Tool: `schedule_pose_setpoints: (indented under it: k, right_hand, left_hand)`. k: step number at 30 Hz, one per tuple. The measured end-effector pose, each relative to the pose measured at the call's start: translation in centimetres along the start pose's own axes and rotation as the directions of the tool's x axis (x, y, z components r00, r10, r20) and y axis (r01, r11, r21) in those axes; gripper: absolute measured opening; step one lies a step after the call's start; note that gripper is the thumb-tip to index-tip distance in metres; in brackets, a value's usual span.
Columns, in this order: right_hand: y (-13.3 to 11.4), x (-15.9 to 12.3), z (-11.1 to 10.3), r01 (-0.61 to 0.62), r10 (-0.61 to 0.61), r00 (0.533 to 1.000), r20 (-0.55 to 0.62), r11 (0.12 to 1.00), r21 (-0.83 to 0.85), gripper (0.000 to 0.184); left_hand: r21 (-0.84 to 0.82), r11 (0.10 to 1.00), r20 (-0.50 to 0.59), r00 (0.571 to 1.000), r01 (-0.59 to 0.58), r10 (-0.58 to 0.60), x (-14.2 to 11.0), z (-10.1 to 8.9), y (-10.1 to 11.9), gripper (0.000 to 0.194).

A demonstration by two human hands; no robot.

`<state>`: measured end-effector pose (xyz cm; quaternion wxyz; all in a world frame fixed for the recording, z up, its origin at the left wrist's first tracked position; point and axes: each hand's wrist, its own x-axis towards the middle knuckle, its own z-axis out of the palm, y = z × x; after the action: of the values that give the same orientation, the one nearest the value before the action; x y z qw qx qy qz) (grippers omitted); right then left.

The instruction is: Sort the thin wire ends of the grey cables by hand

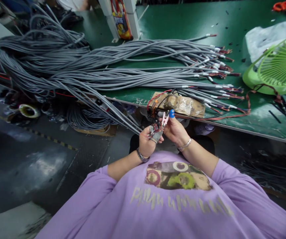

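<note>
My left hand (146, 143) is closed around the ends of several grey cables (130, 124), close in front of my body. Thin coloured wires (155, 127) fan out from its fingertips, and a grey covering wraps some of the fingers. Right beside it, my right hand (176, 132) pinches a small pink-and-white clip-like piece (165, 119) against the wire ends. A blue cover (171, 113) sits on the right thumb. Just beyond both hands, a taped, worn block (184, 104) lies at the table edge with dark and orange leads by it.
A large bundle of grey cables (123, 53) stretches across the green table (187, 20), stripped ends to the right. A green fan (279, 66), a plastic bag (262, 39) and orange-handled scissors (283, 6) are on the right. A white post (134, 20) stands behind; coiled cable (88, 118) lies below.
</note>
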<state>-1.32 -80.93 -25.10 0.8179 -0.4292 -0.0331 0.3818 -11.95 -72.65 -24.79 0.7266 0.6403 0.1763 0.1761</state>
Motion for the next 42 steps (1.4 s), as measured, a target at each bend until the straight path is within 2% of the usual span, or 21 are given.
schedule_pose_setpoints:
  k: [4,9,16,21,26,30,34,37,39,42]
  right_hand:
    - [0.3,0.0,-0.1,-0.043,0.054,0.996,-0.077,0.989,0.139,0.056]
    - [0.8,-0.5,-0.7,-0.094,0.094,0.996,0.004,0.988,0.122,0.063]
    - [1.0,-1.4,-1.8,-0.176,0.176,0.984,0.016,0.969,0.175,0.056]
    - [1.1,-1.9,-2.3,-0.216,0.217,0.976,0.016,0.957,0.194,0.051]
    - [0.9,-2.2,-2.5,-0.209,0.212,0.977,0.002,0.962,0.176,0.048]
    - [0.6,-2.4,-3.1,-0.175,0.179,0.983,-0.028,0.979,0.102,0.049]
    - [0.2,-2.6,-4.3,-0.065,0.06,0.994,-0.087,0.997,-0.051,0.045]
    - [0.0,-3.3,-4.6,0.005,-0.026,0.993,-0.116,0.984,-0.178,0.038]
    - [0.0,-3.9,-4.5,0.045,-0.07,0.994,-0.078,0.957,-0.288,0.032]
    - [0.0,-4.9,-3.7,0.092,-0.063,0.995,0.082,0.898,-0.43,0.028]
  left_hand:
    - [-0.004,1.0,0.009,1.0,0.007,-0.007,-0.1,-0.1,-0.3,0.034]
    - [-0.119,0.992,0.022,0.999,0.031,-0.028,-0.4,-0.5,-0.2,0.032]
    - [-0.313,0.921,0.006,0.97,0.233,-0.244,0.3,-2.0,-0.3,0.035]
    - [-0.316,0.915,-0.017,0.962,0.252,-0.271,0.2,-2.4,-0.7,0.039]
    - [-0.299,0.917,0.025,0.962,0.265,-0.27,0.1,-2.4,-0.9,0.04]
    - [-0.279,0.922,0.103,0.963,0.269,-0.25,0.4,-2.3,-1.4,0.041]
    - [-0.238,0.93,0.163,0.956,0.279,-0.245,0.6,-2.2,-1.7,0.048]
    - [-0.143,0.948,0.206,0.945,0.284,-0.252,0.5,-2.2,-1.7,0.05]
    - [-0.062,0.956,0.242,0.934,0.287,-0.264,0.3,-2.2,-1.6,0.049]
    - [0.047,0.966,0.347,0.902,0.255,-0.255,0.0,-2.2,-1.7,0.043]
